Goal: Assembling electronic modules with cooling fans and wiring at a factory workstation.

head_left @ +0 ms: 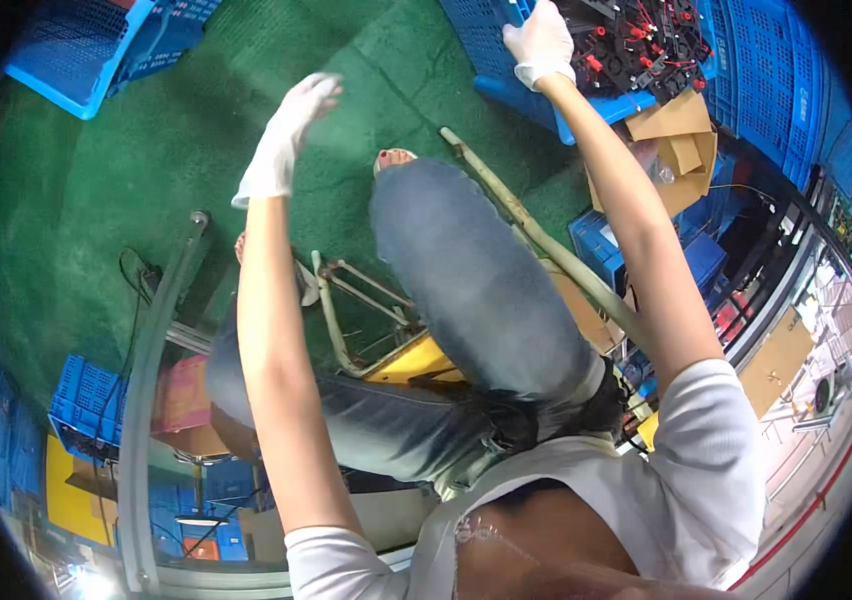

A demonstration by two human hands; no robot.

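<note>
My right hand (544, 45), in a white glove, is closed on the near left rim of a blue plastic crate (601, 106). Inside that crate lies a pile of small black parts with red pieces (636, 50). Over the green floor, my left hand (294, 125), gloved in white as well, hangs in the air with loosely bent fingers. Its fingertips are slightly blurred, and nothing shows in them. The left hand is well apart from the crate.
Another blue crate (81, 70) stands at the far left. A pale metal tube frame (536, 225) runs beside my knee. Below the parts crate sits an opened cardboard box (686, 150). Stacked blue crates (771, 90) rise at the right. A grey metal rail (141, 400) crosses the left side.
</note>
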